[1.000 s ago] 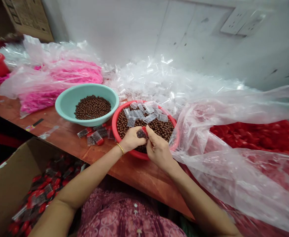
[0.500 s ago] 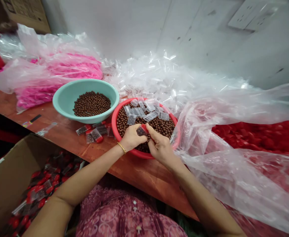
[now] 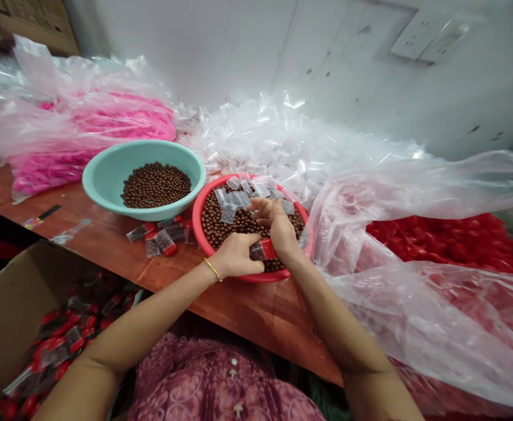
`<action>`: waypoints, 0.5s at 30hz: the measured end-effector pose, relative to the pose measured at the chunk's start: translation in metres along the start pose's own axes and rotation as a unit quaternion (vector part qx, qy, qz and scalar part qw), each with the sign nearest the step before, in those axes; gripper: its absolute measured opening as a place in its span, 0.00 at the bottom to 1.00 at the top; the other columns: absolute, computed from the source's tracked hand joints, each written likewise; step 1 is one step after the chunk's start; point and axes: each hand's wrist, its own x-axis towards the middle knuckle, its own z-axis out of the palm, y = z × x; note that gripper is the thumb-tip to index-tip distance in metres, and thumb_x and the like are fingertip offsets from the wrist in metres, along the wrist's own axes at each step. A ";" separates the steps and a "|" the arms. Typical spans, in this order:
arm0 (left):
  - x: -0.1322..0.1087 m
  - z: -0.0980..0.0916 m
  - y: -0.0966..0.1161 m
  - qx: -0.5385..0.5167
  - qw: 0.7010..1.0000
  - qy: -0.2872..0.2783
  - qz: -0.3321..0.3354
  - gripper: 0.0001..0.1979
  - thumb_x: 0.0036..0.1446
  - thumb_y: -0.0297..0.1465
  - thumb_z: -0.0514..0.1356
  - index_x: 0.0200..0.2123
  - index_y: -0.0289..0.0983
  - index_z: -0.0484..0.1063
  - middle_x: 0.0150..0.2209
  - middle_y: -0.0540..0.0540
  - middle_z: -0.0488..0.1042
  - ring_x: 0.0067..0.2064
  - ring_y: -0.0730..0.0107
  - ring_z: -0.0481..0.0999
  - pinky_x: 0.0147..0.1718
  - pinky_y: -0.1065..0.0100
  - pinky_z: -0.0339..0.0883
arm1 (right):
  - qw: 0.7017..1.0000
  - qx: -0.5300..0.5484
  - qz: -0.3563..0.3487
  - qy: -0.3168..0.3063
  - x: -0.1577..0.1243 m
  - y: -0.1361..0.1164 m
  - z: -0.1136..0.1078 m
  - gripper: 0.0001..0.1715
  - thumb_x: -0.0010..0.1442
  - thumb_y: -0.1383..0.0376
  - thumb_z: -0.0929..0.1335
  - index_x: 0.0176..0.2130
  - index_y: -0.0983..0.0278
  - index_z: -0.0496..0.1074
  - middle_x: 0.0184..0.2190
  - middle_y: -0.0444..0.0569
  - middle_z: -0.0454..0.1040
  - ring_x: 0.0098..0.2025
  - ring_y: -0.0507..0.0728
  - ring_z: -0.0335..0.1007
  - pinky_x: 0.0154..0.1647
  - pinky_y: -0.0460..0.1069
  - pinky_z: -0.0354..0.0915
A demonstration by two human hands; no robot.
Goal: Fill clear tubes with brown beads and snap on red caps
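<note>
Over the near side of a red basin (image 3: 198, 229) full of brown beads (image 3: 214, 227), my left hand (image 3: 237, 255) grips a small clear case with a red cap (image 3: 262, 250), dark contents showing through it. My right hand (image 3: 278, 225) is above the basin, fingers stretched out toward several clear empty cases (image 3: 234, 202) lying on the beads. Nothing shows in its fingers. Left of the basin, several red-capped cases (image 3: 165, 241) lie on the table.
A teal bowl (image 3: 98, 181) of brown beads stands to the left. Clear cases (image 3: 274, 134) are heaped along the wall. Plastic bags hold pink pieces (image 3: 124, 117) and red caps (image 3: 449, 240). At lower left, a cardboard box (image 3: 2, 327) contains red-capped cases.
My right hand has let go of the red-capped case and moved up toward the clear cases, its fingers opening. My left hand keeps the case, now lower and turned. The view has shifted slightly.
</note>
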 end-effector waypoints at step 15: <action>-0.031 -0.021 -0.003 0.234 0.952 0.194 0.034 0.12 0.53 0.39 0.54 0.34 0.38 0.71 0.29 0.47 0.75 0.32 0.67 0.74 0.35 0.68 0.64 | 0.970 -0.177 -0.094 0.136 -0.003 -0.027 -0.083 0.30 0.64 0.52 0.54 0.32 0.66 0.74 0.32 0.50 0.77 0.36 0.54 0.73 0.42 0.49 0.67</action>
